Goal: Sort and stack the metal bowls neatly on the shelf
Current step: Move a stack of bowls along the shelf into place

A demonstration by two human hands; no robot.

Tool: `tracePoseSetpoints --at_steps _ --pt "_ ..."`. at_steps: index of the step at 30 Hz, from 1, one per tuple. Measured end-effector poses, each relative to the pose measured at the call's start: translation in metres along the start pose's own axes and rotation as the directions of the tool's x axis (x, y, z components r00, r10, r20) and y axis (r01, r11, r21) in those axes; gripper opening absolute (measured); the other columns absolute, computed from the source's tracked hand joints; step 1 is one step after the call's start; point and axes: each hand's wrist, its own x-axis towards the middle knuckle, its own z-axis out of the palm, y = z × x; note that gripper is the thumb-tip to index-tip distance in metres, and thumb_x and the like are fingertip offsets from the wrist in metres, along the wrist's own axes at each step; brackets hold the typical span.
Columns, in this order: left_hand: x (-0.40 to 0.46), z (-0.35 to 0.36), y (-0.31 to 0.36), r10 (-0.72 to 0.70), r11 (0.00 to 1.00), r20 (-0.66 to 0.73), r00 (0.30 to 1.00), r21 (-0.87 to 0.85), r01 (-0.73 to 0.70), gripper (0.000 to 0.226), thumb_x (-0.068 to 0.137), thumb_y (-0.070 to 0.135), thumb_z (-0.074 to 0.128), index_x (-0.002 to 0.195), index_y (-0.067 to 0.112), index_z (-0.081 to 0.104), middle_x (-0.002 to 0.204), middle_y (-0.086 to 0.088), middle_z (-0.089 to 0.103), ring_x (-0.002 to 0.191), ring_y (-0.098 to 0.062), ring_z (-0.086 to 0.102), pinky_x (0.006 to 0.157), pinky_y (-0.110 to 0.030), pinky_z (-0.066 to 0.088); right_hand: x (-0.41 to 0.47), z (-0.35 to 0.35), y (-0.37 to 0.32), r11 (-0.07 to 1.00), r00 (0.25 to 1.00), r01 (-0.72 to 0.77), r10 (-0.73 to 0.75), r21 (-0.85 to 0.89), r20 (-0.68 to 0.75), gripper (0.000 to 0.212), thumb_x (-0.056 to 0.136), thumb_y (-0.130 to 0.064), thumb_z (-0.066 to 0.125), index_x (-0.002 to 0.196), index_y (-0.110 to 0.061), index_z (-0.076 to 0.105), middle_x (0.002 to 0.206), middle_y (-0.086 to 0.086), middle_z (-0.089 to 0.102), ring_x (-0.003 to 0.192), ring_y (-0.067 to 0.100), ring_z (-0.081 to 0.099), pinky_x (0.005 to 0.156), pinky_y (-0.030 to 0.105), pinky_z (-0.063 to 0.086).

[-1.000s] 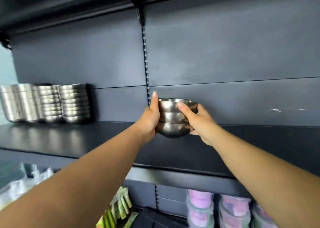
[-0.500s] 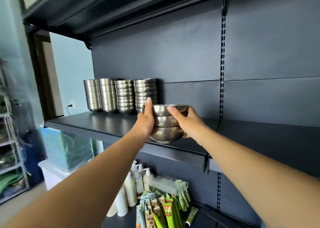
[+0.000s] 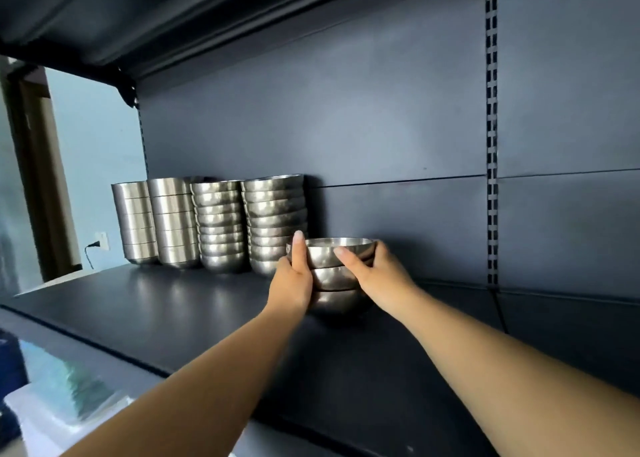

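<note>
Three nested metal bowls are sitting as one short stack between the two hands, the bottom bowl appearing to rest on the dark shelf. The left hand is pressing against the stack's left side, its thumb pointing straight up along the rim and its other fingers hidden behind the bowls. The right hand is clasping the right side, its thumb lying across the front of the top bowl while the remaining fingers are curling round the far side. Both hands are closing firmly on the stack, which is filling the gap between the palms.

Just beside the stack, to its left and against the back panel, four taller stacks are standing in a row: two stacks of rounded bowls nearest, then two stacks of straight-sided bowls further left. The left thumb is overlapping the nearest of them. A slotted upright is running down the panel, well to the right.
</note>
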Motion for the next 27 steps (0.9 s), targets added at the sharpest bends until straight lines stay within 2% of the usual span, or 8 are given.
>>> tracePoseSetpoints --at_steps 4,8,13,19,22,24,26,27 --pt "0.033 0.018 -0.021 0.035 0.998 0.004 0.999 -0.057 -0.035 0.073 0.090 0.060 0.021 0.137 0.007 0.038 0.142 -0.006 0.043 0.132 -0.019 0.036 0.095 -0.020 0.020 0.030 0.010 0.026 0.999 1.000 0.004 -0.005 -0.040 -0.024 0.053 0.052 -0.073 0.051 0.084 -0.031 0.043 0.090 -0.010 0.058 0.082 0.007 0.056 0.070 0.024 0.039" --pt "0.062 0.035 -0.029 0.042 0.995 0.035 0.998 -0.094 -0.038 0.069 0.092 0.056 0.024 0.137 0.005 0.036 0.143 -0.007 0.041 0.133 -0.018 0.033 0.092 -0.016 0.016 0.055 0.012 0.041 0.997 0.999 0.003 -0.007 -0.079 -0.045 0.053 0.061 -0.068 0.053 0.095 -0.029 0.044 0.091 -0.011 0.056 0.087 0.009 0.056 0.076 0.025 0.040" --pt "0.085 0.053 -0.037 0.027 0.986 0.044 0.999 -0.167 -0.020 0.065 0.091 0.056 0.026 0.133 0.008 0.038 0.118 0.005 0.044 0.107 -0.006 0.033 0.088 -0.018 0.018 0.073 0.013 0.054 0.990 0.995 -0.062 0.051 -0.127 -0.087 0.042 0.063 -0.071 0.051 0.084 -0.037 0.040 0.088 -0.020 0.053 0.078 -0.004 0.049 0.062 0.014 0.034" --pt "0.099 0.061 -0.041 0.019 0.970 0.102 0.995 -0.241 0.006 0.058 0.092 0.055 0.029 0.128 0.011 0.039 0.112 0.007 0.040 0.105 -0.005 0.032 0.084 -0.016 0.019 0.083 0.018 0.059 0.988 0.983 -0.075 0.050 -0.135 -0.178 0.052 0.053 -0.072 0.047 0.088 -0.034 0.042 0.085 -0.016 0.056 0.077 -0.004 0.051 0.064 0.017 0.036" --pt "0.099 0.061 -0.043 0.020 0.960 0.142 0.990 -0.278 0.021 0.047 0.091 0.054 0.030 0.116 0.015 0.040 0.108 0.006 0.045 0.102 -0.009 0.037 0.086 -0.018 0.021 0.081 0.018 0.060 0.989 0.979 -0.069 0.042 -0.127 -0.198 0.042 0.057 -0.067 0.049 0.083 -0.034 0.045 0.082 -0.015 0.057 0.077 -0.004 0.052 0.063 0.014 0.035" --pt "0.098 0.058 -0.042 0.042 0.953 0.165 0.985 -0.302 0.010 0.050 0.091 0.053 0.030 0.120 0.013 0.041 0.104 0.010 0.048 0.104 -0.009 0.040 0.086 -0.017 0.022 0.079 0.018 0.060 0.991 0.979 -0.069 0.045 -0.117 -0.200 0.033 0.063 -0.062 0.053 0.082 -0.036 0.046 0.082 -0.015 0.057 0.079 -0.001 0.054 0.064 0.012 0.035" --pt "0.098 0.057 -0.046 0.071 0.951 0.193 0.979 -0.310 -0.008 0.062 0.091 0.054 0.030 0.136 0.011 0.035 0.125 0.007 0.051 0.119 -0.012 0.041 0.095 -0.020 0.024 0.078 0.017 0.061 0.992 0.980 -0.061 0.039 -0.109 -0.194 0.036 0.066 -0.059 0.056 0.095 -0.038 0.049 0.089 -0.015 0.059 0.089 0.006 0.057 0.073 0.016 0.040" --pt "0.098 0.057 -0.048 0.083 0.952 0.201 0.976 -0.304 -0.018 0.064 0.091 0.054 0.029 0.141 0.013 0.030 0.138 0.002 0.046 0.128 -0.015 0.038 0.102 -0.022 0.024 0.076 0.017 0.062 0.992 0.981 -0.059 0.037 -0.111 -0.189 0.048 0.066 -0.060 0.056 0.108 -0.037 0.048 0.097 -0.012 0.060 0.097 0.009 0.057 0.080 0.021 0.043"
